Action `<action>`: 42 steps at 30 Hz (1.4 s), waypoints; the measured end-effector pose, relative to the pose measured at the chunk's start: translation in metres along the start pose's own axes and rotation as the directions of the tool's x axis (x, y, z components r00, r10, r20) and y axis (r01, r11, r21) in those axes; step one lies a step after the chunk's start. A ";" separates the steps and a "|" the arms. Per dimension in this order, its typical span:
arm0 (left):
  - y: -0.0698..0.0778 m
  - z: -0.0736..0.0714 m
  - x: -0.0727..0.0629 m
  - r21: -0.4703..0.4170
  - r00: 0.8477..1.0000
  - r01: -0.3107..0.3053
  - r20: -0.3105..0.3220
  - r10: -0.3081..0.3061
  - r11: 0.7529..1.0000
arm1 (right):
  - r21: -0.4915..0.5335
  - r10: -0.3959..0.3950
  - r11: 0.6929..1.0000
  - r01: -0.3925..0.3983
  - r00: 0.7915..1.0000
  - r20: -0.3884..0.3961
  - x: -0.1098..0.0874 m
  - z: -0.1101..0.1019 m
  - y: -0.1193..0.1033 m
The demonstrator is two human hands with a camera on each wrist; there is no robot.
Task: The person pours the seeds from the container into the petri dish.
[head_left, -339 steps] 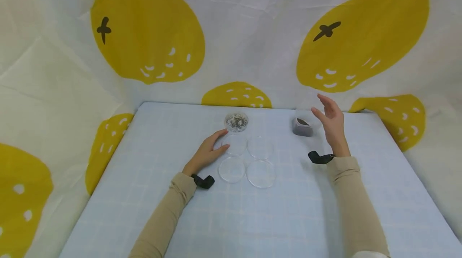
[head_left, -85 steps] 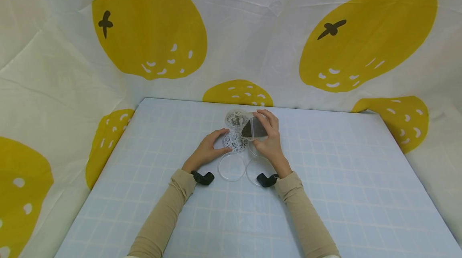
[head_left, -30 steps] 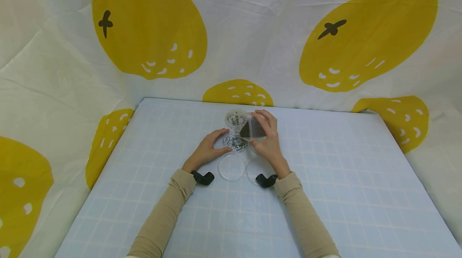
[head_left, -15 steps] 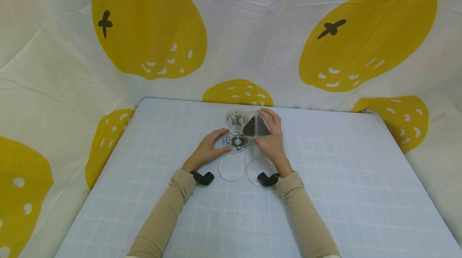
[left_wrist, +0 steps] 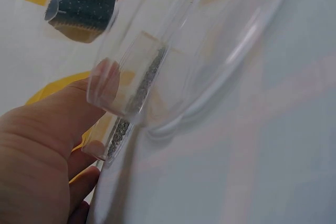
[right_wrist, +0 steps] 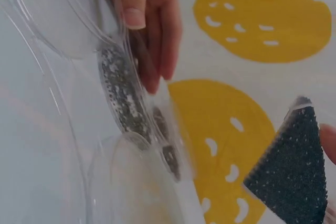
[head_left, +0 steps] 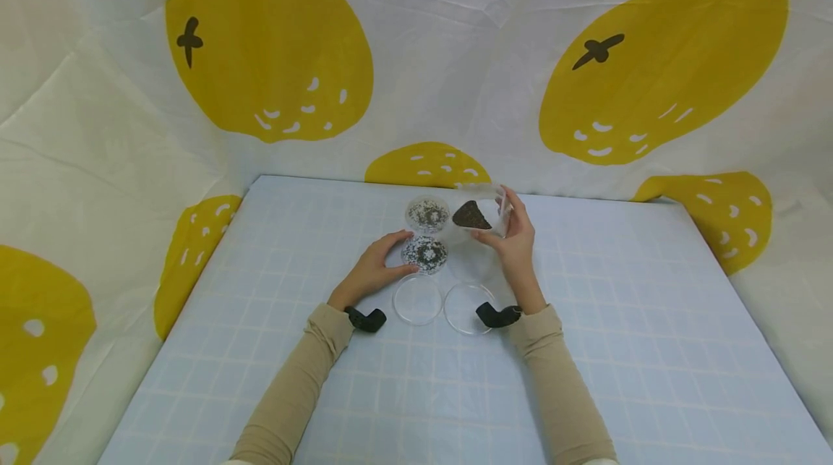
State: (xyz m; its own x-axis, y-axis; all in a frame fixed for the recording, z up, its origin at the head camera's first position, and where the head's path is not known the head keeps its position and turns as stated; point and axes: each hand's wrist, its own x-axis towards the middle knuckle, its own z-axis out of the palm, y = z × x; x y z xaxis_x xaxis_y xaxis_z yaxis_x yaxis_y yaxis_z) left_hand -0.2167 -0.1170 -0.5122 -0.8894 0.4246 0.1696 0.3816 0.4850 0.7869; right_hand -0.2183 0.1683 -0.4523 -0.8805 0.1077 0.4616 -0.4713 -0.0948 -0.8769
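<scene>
My left hand holds the side of a round clear dish, thumb and fingers round its rim. Dark grains lie spread over this dish's floor. In the left wrist view the thumb touches its clear wall. My right hand grips a clear plastic tub above the table, just right of the dishes. A wedge of dark grains sits inside the tilted tub; the right wrist view shows the same dark grains heaped against one side. Another clear dish with dark grains stands behind the held one.
Two bare clear dishes, one on the left and one on the right, lie nearer on the pale checked tablecloth. A further clear dish shows faintly below the tub. A white curtain with yellow fruit prints hangs behind.
The right hand has taken up the tub, and dark grains now cover the formerly bare dish at the left hand. In the last half second the tub moved right, away from it. The left hand stayed.
</scene>
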 end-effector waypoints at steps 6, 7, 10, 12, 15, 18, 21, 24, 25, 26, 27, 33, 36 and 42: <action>0.000 0.000 0.000 0.011 1.000 0.001 -0.001 -0.001 1.000 | 0.044 0.185 0.982 -0.183 0.982 -0.034 0.005 -0.025 -0.002; 0.000 0.000 0.000 0.013 1.000 0.000 -0.002 0.000 1.000 | 0.033 0.215 0.976 -0.214 0.976 -0.040 0.005 -0.030 -0.003; 0.000 -0.001 0.000 0.012 1.000 -0.008 -0.002 0.008 1.000 | 0.011 0.280 0.960 -0.280 0.959 -0.048 0.007 -0.046 -0.006; 0.000 -0.001 0.000 0.010 1.000 -0.009 -0.002 0.009 1.000 | -0.010 0.295 0.955 -0.296 0.955 -0.038 0.007 -0.055 -0.011; 0.000 -0.001 0.000 0.012 1.000 0.001 0.006 -0.001 1.000 | -0.065 0.305 0.950 -0.305 0.952 -0.012 0.005 -0.069 -0.015; 0.000 0.000 0.000 0.008 1.000 0.009 0.006 -0.009 1.000 | -0.116 0.324 0.940 -0.320 0.946 0.022 0.004 -0.084 -0.010; -0.001 0.003 0.000 0.003 1.000 0.018 0.006 -0.018 1.000 | -0.126 0.364 0.926 -0.355 0.930 0.052 0.001 -0.098 -0.005; -0.001 0.005 -0.001 0.006 1.000 0.018 0.012 -0.018 1.000 | -0.156 0.403 0.908 -0.390 0.913 0.062 -0.001 -0.105 -0.009; -0.002 0.006 -0.001 0.008 1.000 0.018 0.011 -0.018 1.000 | -0.152 0.411 0.905 -0.397 0.909 0.069 -0.002 -0.107 -0.010; -0.002 0.006 -0.002 0.013 1.000 0.016 0.012 -0.016 1.000 | -0.155 0.418 0.902 -0.404 0.905 0.075 -0.002 -0.108 -0.010; -0.002 0.007 -0.001 0.014 1.000 0.015 0.009 -0.015 1.000 | -0.160 0.425 0.898 -0.409 0.901 0.085 -0.003 -0.109 -0.010; -0.002 0.005 0.000 0.001 1.000 0.022 -0.006 -0.022 1.000 | -0.121 0.412 0.909 -0.398 0.901 0.133 -0.002 -0.117 0.001; -0.001 0.003 0.000 -0.002 1.000 0.028 0.001 -0.028 1.000 | -0.115 0.394 0.918 -0.380 0.908 0.141 -0.002 -0.123 0.013; 0.001 0.001 0.001 0.005 0.999 0.035 0.009 -0.035 0.999 | -0.086 0.351 0.936 -0.342 0.926 0.140 -0.001 -0.130 0.028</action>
State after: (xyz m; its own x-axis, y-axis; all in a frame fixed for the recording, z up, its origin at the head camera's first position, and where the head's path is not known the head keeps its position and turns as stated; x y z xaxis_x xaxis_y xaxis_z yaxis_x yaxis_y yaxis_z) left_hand -0.2172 -0.1159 -0.5120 -0.8999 0.4140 0.1370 0.3516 0.5030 0.7896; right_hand -0.2245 0.2941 -0.4948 -0.9878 -0.0721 0.1380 -0.1353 -0.0402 -0.9900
